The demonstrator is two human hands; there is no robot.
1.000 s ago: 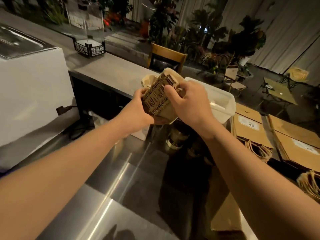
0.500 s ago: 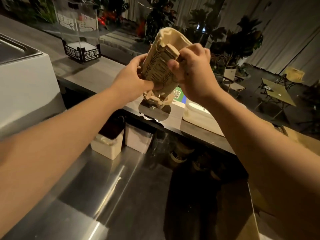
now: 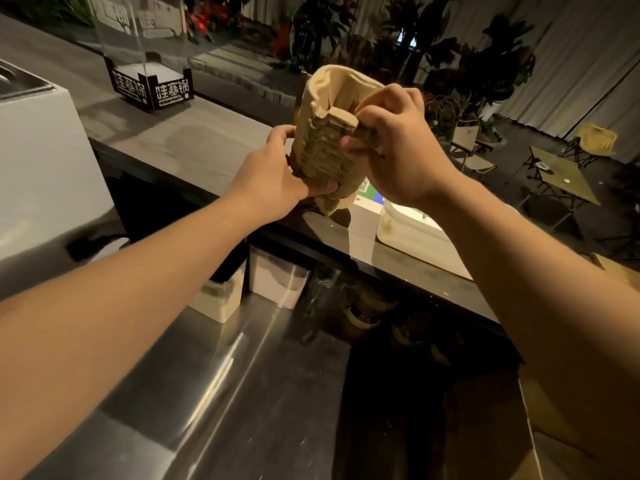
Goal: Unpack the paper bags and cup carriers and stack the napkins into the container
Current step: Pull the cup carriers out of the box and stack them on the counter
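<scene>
A thick stack of nested brown pulp cup carriers is held on edge above the grey raised counter. My left hand grips its lower left side. My right hand clamps the upper right side, fingers curled over the stack's edge. A white plastic container sits on the counter just right of and below the stack, partly hidden by my right forearm.
A clear acrylic box with a black printed base stands at the counter's back left. A white appliance is at left. Small white bins sit under the counter on the steel worktop. A cardboard box fills the bottom right corner.
Both hands raised the carrier stack from over the steel worktop to above the raised counter. My view shifted up, so the paper bags at right left the frame.
</scene>
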